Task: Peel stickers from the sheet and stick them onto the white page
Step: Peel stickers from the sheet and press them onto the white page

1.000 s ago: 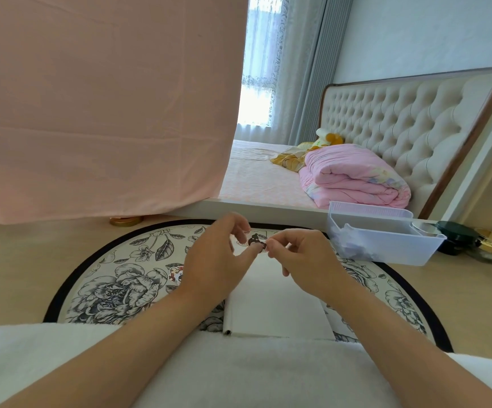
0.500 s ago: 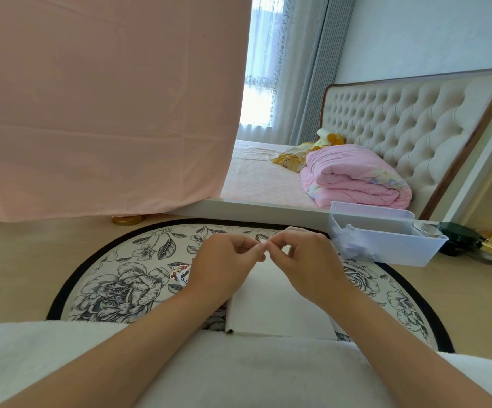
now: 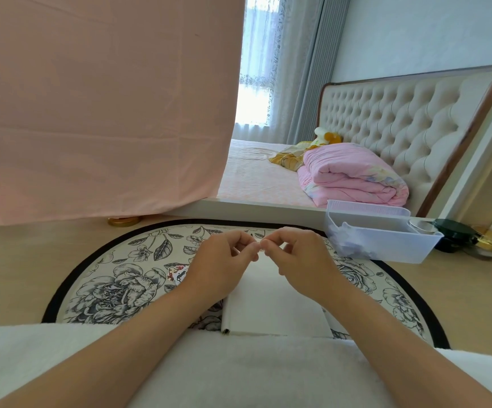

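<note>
My left hand (image 3: 224, 260) and my right hand (image 3: 300, 257) meet fingertip to fingertip above the white page (image 3: 271, 301). Both pinch a small sticker piece (image 3: 261, 249) between thumb and forefinger; it is almost hidden by the fingers. The white page lies open on the floral round mat, just beyond my lap, partly under both hands. A small colourful sticker piece (image 3: 177, 272) lies on the mat beside my left wrist.
The round black-rimmed floral mat (image 3: 115, 284) lies on a wooden floor. A translucent plastic bin (image 3: 386, 242) with scraps stands at the right. Dark and gold jars (image 3: 456, 234) sit beyond it. A bed with a pink quilt (image 3: 353, 178) lies behind; a pink sheet (image 3: 97, 107) hangs at left.
The hands have dropped slightly and closed tighter together. The dark sticker seen between the fingertips a second ago is now almost covered by them.
</note>
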{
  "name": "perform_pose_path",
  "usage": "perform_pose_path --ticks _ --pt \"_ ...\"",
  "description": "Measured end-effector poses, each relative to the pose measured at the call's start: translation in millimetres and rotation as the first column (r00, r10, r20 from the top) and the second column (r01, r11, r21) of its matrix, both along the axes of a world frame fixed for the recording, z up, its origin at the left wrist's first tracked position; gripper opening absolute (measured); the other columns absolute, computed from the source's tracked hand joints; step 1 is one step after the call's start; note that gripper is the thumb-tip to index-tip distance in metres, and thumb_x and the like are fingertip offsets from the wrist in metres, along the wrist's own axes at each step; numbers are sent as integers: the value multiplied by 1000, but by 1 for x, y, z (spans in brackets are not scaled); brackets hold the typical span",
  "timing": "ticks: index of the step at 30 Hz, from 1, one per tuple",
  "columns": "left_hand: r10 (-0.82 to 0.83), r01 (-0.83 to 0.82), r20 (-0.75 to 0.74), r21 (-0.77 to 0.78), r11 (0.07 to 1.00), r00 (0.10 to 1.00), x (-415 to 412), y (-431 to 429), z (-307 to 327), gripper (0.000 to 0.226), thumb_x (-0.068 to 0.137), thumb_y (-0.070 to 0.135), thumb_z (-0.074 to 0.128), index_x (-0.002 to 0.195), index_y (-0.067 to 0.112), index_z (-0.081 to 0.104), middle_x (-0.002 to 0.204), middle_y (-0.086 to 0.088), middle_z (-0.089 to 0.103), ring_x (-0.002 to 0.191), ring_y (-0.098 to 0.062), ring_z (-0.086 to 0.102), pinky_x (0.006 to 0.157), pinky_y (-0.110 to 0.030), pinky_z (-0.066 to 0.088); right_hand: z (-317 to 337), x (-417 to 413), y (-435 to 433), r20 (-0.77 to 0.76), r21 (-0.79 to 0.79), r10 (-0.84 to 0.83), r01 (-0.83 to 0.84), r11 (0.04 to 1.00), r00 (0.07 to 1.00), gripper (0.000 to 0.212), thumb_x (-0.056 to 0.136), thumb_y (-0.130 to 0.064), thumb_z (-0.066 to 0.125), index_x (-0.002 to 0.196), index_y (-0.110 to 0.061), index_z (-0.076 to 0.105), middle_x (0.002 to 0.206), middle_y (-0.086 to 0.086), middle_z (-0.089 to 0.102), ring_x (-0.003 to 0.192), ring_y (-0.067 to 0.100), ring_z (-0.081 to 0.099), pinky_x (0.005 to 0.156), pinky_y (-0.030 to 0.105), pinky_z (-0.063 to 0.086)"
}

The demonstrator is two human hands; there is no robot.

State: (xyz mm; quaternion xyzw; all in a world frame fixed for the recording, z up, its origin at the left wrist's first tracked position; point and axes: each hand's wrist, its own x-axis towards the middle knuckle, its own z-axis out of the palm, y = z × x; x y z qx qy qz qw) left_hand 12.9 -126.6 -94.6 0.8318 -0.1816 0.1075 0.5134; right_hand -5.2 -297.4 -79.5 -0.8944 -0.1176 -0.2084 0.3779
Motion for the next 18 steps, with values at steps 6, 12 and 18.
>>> perform_pose_path --ticks 6,12,18 --pt "-34 34 24 13 999 999 0 1 1 18 96 29 63 79 32 68 75 21 70 65 -1 52 58 -9 37 4 -3 2 -65 57 6 -2 998 998 18 92 -26 66 75 -29 73 74 -18 69 51 14 62 61 30 52" --pt "-52 52 27 -15 999 998 0 0 0 16 96 26 61 81 29 66 76 18 70 71 -3 56 61 -12 40 6 -5 4 -204 220 38 9 975 978 20 93 -23 62 78 -16 73 79 1 73 51 13 63 55 27 45" --pt "-40 40 3 -52 998 999 -3 0 4 15 94 28 63 79 27 65 82 12 67 73 3 55 61 -8 40 11 -7 4 -171 312 138 -80 947 975 6 92 -25 71 91 -21 76 87 -7 74 57 14 65 51 19 45"
